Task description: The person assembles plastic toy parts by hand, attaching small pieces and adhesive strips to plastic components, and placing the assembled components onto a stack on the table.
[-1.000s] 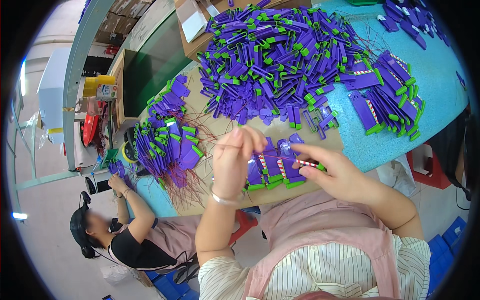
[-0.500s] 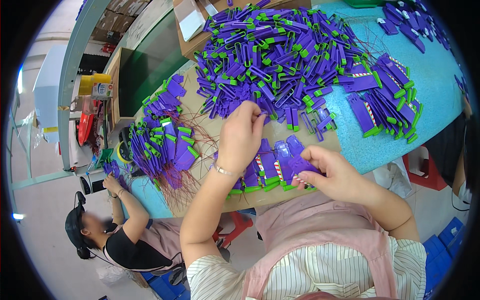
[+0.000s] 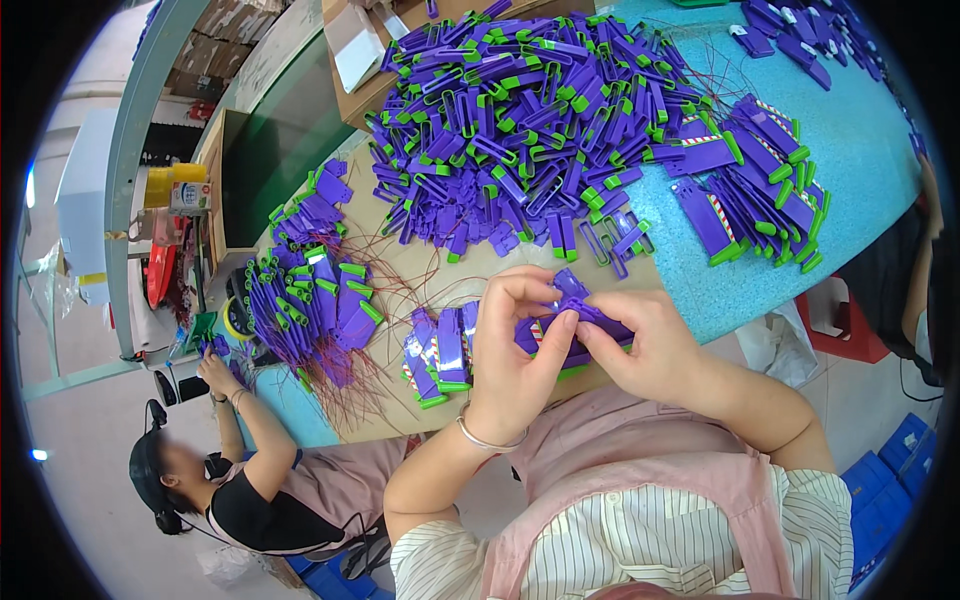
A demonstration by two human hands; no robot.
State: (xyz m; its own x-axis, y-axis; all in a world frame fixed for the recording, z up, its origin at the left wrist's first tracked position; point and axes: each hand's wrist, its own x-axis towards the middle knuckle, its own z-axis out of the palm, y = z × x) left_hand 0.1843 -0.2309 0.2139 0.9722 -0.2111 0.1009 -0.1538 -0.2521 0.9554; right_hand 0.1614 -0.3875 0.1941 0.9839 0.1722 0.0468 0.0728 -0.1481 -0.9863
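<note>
Two hands meet over the desk (image 3: 860,170) edge: the left hand (image 3: 515,365) and right hand (image 3: 645,350) both have fingers clamped on one purple clip (image 3: 580,318). Finished clips (image 3: 440,355) lie just left of the fingers; a heap (image 3: 530,110) sits beyond them. A co-worker (image 3: 235,490) sits farther left.

Roughly hundreds of purple clips (image 3: 520,120), uncountable.

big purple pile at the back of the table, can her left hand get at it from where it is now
Probably yes: the left hand sits just short of the big purple pile, with only bare cardboard between them, though it would first have to let go of the purple piece.
</note>
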